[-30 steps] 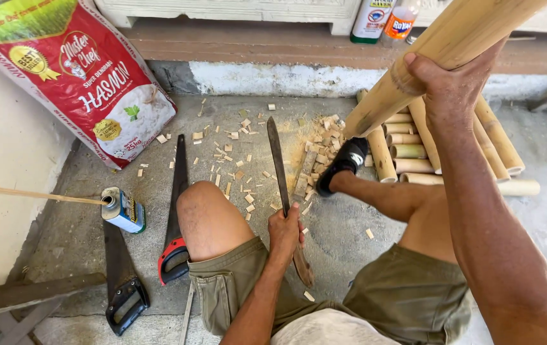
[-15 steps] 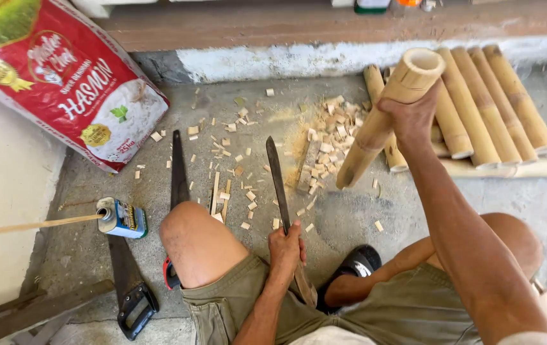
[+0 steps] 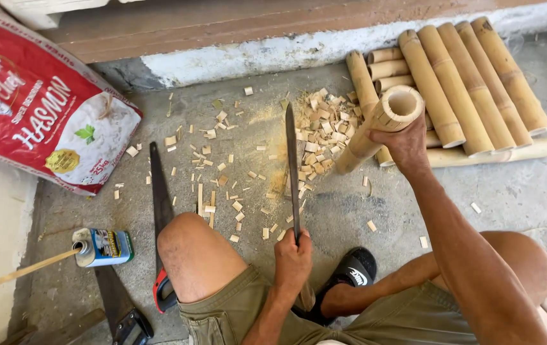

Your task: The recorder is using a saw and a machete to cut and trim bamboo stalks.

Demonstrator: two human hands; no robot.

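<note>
Two hands are engaged: left hand [image 3: 292, 255] is clenched around the long blade [image 3: 292, 166], its tip over the concrete floor [image 3: 350, 211]. Right hand [image 3: 404, 140] clasps the bamboo section [image 3: 382, 124], propped upright-tilted. Scattered chips [image 3: 318, 128] indicate trimming underway; stacked bamboo culms [image 3: 471, 83] lie beyond.

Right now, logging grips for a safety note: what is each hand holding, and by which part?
Left hand grips the long knife by its handle; right hand holds the tilted bamboo pole near its open upper end.
</note>
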